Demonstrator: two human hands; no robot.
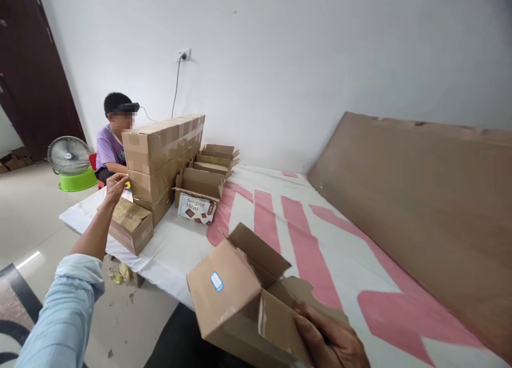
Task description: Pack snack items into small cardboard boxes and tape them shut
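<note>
Fingers [307, 325] of the right hand [338, 338] are closed on a raised flap [280, 322] of the open carton [228, 293], and I follow this from far away through the head camera. The carton is just left of these fingers, tilted, with its blue-edged label [216, 281] showing. Whether the table [172, 245] carries its weight, I cannot tell. The left hand [115, 188] is raised, its fingers bent together, very near the corner of a stack of taped boxes [154, 154]; I cannot tell if they touch it or pinch something small. Below these left fingers lies one more taped box [138, 232]. To their right, past the stack, I see other open cartons [204, 182] and a packet [196, 208] printed "Super Meal". Beyond the left fingers sits a person [108, 150] in a purple shirt [104, 144], near a fan [69, 156]. Right of the right fingers, well apart, a big cardboard sheet [420, 208] slants before the wall [280, 64].
</note>
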